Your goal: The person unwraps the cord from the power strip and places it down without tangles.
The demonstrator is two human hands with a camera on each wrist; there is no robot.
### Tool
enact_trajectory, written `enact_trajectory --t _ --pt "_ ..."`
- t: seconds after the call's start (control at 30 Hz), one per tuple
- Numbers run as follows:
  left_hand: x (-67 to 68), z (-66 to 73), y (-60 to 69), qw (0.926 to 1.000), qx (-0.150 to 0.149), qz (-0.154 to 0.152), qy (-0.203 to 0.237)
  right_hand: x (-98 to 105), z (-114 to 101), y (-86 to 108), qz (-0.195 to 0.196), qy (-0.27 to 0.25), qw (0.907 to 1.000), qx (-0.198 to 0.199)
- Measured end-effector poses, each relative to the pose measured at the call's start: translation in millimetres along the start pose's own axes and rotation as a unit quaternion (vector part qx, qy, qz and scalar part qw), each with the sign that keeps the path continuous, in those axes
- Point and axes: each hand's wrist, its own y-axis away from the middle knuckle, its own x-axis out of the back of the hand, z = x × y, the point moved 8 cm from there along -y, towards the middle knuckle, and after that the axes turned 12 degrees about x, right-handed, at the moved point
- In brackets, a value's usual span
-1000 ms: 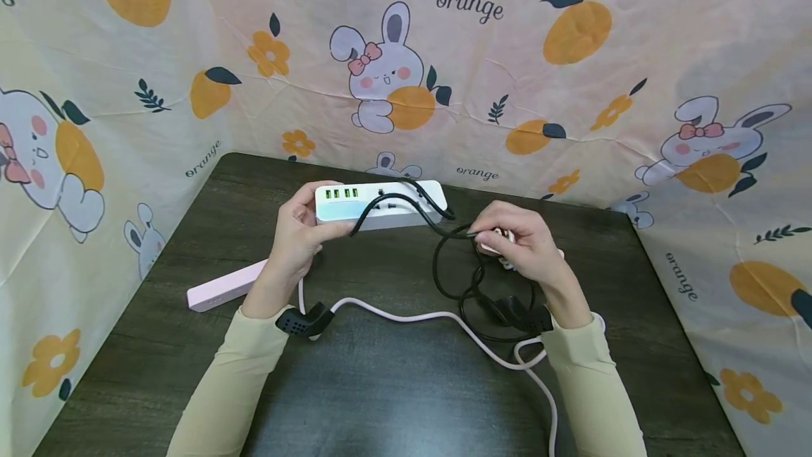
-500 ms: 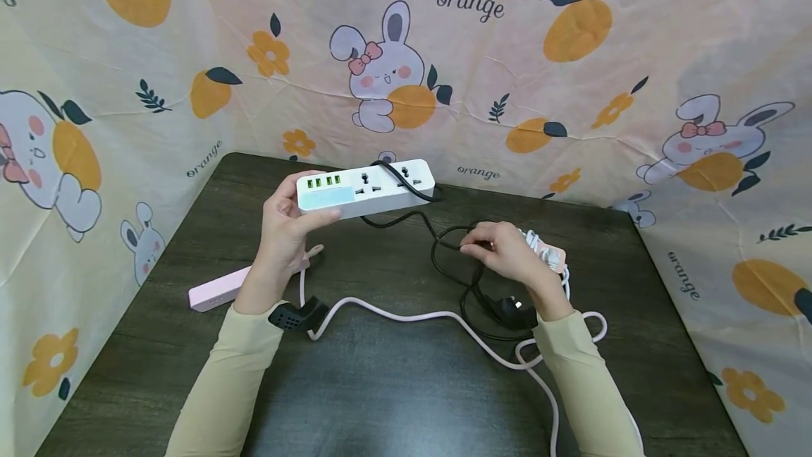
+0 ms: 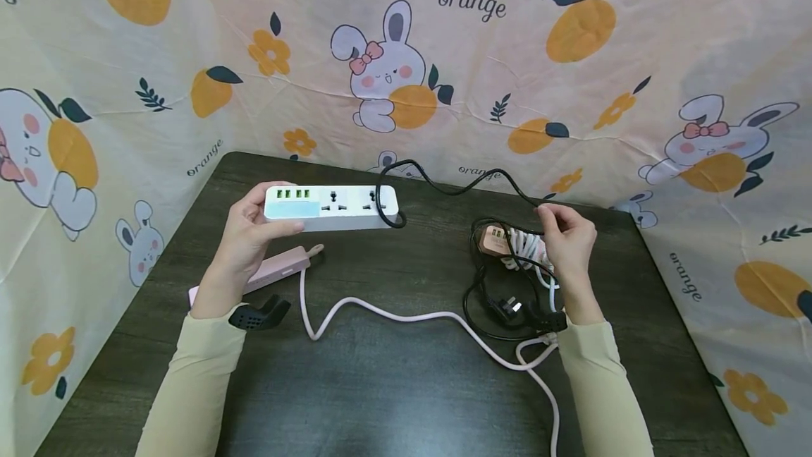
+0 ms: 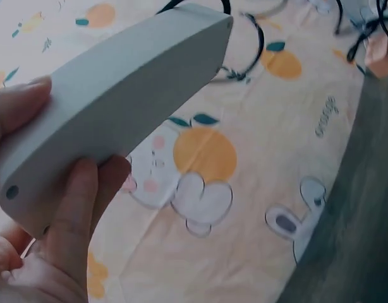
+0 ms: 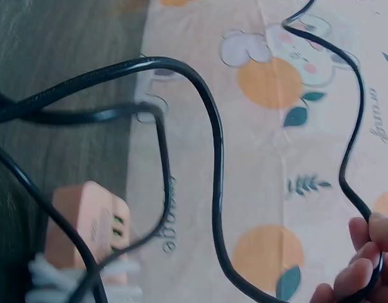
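Note:
My left hand (image 3: 250, 231) grips the left end of a white power strip (image 3: 342, 218), held up over the back of the table. In the left wrist view the underside of the power strip (image 4: 137, 69) shows, thumb on one side and fingers on the other. From the strip's right end a black cord (image 3: 457, 192) loops up and runs right to my right hand (image 3: 571, 238), which pinches it between thumb and fingertips. The right wrist view shows the cord (image 5: 218, 158) passing through the fingers. More black cord hangs down to a black plug (image 3: 509, 307) on the table.
A pink power strip (image 3: 279, 268) lies under my left forearm, its pale cord (image 3: 406, 317) crossing the table. Beside the right hand sits a small peach power strip (image 3: 495, 240), wrapped in white cord (image 3: 526, 249). A printed cloth (image 3: 292, 34) hangs behind the dark table (image 3: 380, 400).
My left hand has shifted left with the white power strip. The right hand has moved right and up, drawing the black cord out into a longer span between both hands.

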Motion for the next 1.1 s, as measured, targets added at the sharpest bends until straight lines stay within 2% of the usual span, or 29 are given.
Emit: enact_trajectory --t 0.1,0.27,0.4,0.53,0.67,0.8,0.97,1.1 --pt "17.5 -4.0 2.2 0.9996 0.014 0.024 0.002 12.1 -6.1 1.0 0.000 -0.019 0.9997 -0.015" --pt "52.4 -7.9 8.1 0.9957 0.026 0.082 0.034 21.6 -26.8 8.6 -0.058 -0.017 0.9982 -0.005" --pt "79.0 -10.0 12.3 0.9892 0.027 0.132 0.058 24.2 -12.7 23.5 -0.114 0.009 0.9934 0.005" --pt "102.6 -17.1 16.7 0.9759 0.057 0.196 0.077 21.6 4.6 40.1 -0.161 0.041 0.9860 0.020" --pt "120.0 -25.3 20.8 0.9571 0.088 0.255 0.106 10.5 -7.8 54.6 -0.211 0.063 0.9743 0.047" --pt "131.3 -32.0 23.2 0.9412 0.107 0.295 0.124 -4.7 -23.2 73.2 -0.266 0.064 0.9592 0.070" --pt "142.8 -40.9 25.7 0.9267 0.130 0.327 0.131 -20.1 -27.7 98.3 -0.314 0.037 0.9484 0.027" --pt "150.1 -49.1 25.2 0.9193 0.142 0.342 0.135 -27.7 -25.2 115.2 -0.339 0.028 0.9405 -0.006"
